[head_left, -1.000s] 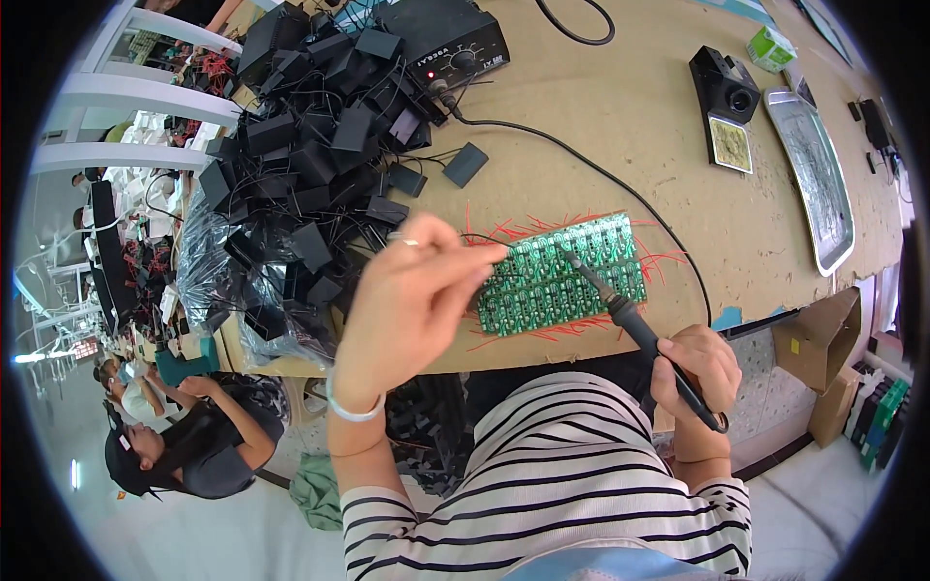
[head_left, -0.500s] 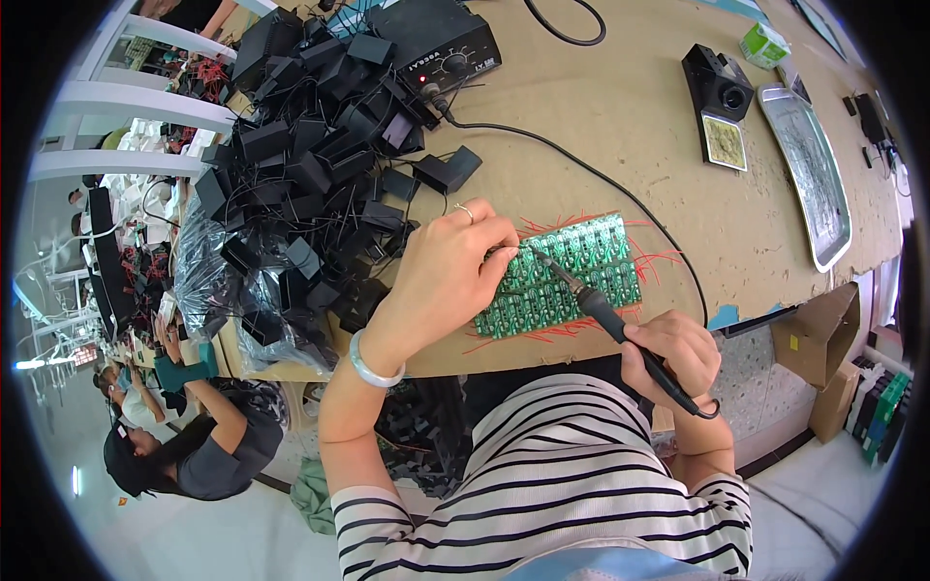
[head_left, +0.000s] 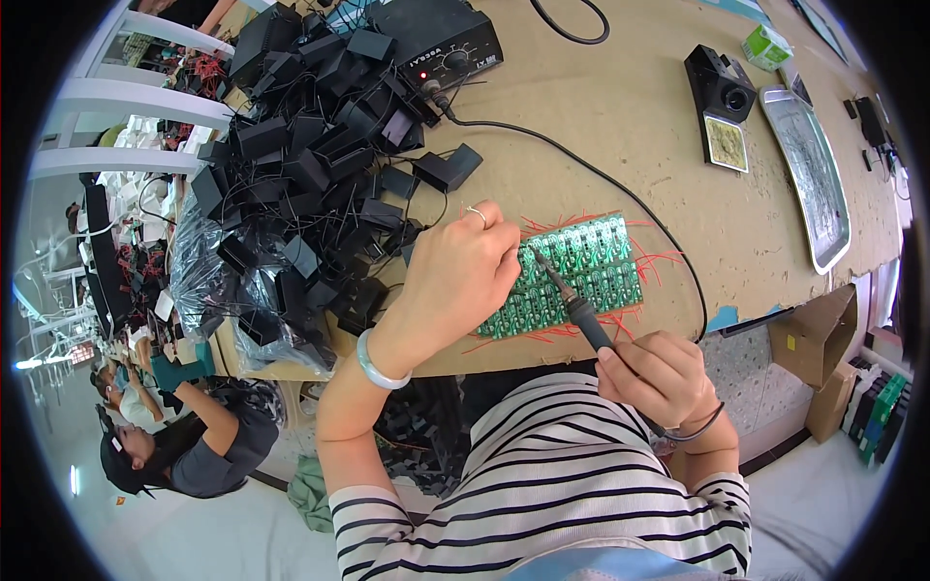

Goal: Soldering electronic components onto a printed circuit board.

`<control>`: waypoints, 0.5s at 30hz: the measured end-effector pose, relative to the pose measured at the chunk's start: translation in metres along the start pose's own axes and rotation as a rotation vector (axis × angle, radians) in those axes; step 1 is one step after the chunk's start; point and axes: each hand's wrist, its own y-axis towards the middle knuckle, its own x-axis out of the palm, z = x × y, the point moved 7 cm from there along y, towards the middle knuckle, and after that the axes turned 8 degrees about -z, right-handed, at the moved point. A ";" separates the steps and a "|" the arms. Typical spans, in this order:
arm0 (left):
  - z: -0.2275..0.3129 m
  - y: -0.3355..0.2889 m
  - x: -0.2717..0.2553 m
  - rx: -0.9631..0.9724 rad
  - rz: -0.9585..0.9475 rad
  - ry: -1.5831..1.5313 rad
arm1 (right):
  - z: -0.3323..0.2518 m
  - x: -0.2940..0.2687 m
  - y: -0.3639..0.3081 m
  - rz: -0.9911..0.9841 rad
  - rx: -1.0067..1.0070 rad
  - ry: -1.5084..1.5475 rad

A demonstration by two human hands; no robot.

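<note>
— What has changed since a moment ago?

— Little. The left hand (head_left: 455, 276) has settled lower on the near-left end of the green circuit board panel (head_left: 572, 274), fingers curled and pinched on it; what they pinch I cannot tell. The right hand (head_left: 654, 373) stays closed around the soldering iron (head_left: 573, 305), its tip now just beside the left fingertips.

— And the board itself?

— Flat, rectangular, glossy green, studded with small pale parts, thin red wires (head_left: 651, 259) bristling from its edges. It lies on the brown fibreboard table (head_left: 620, 126), beyond the right hand and under the left.

— Around them?

— Left of the left hand, a heap of matte black boxes (head_left: 300, 184) with thin leads. Beyond it, a black soldering station (head_left: 441, 44); its cable (head_left: 601, 179) curves to the iron.
</note>
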 end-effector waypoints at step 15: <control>0.011 0.002 0.000 -0.011 -0.028 0.101 | 0.011 -0.033 -0.018 0.206 0.230 0.069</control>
